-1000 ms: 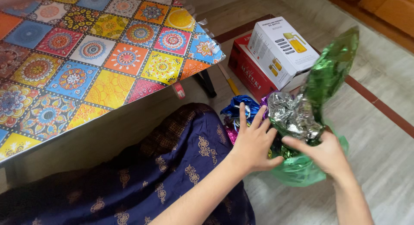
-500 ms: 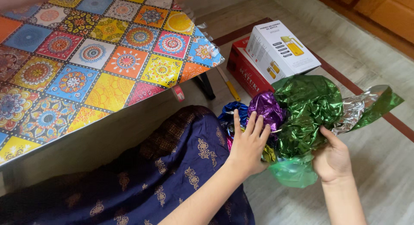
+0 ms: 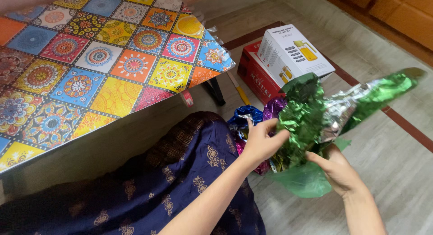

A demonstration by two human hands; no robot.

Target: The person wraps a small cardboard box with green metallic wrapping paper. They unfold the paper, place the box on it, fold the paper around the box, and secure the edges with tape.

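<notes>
We grip green foil [image 3: 306,113] w/ both hands: left hand [image 3: 260,142], right hand [image 3: 336,169]. White box [image 3: 291,52] sits atop red box [image 3: 257,79], right of patterned desk [image 3: 103,59].

The crumpled foil sheet [image 3: 311,118] sits between the left grip [image 3: 260,142] and the right grip [image 3: 336,169], trailing away to the right of both. Under them a plastic bag [image 3: 306,181] rests on the floor [image 3: 397,172], with more foil bundles [image 3: 246,118] just behind the left grip. Farther behind stand two stacked boxes [image 3: 288,54]. The table [image 3: 99,68] lies well left of the left grip.
</notes>
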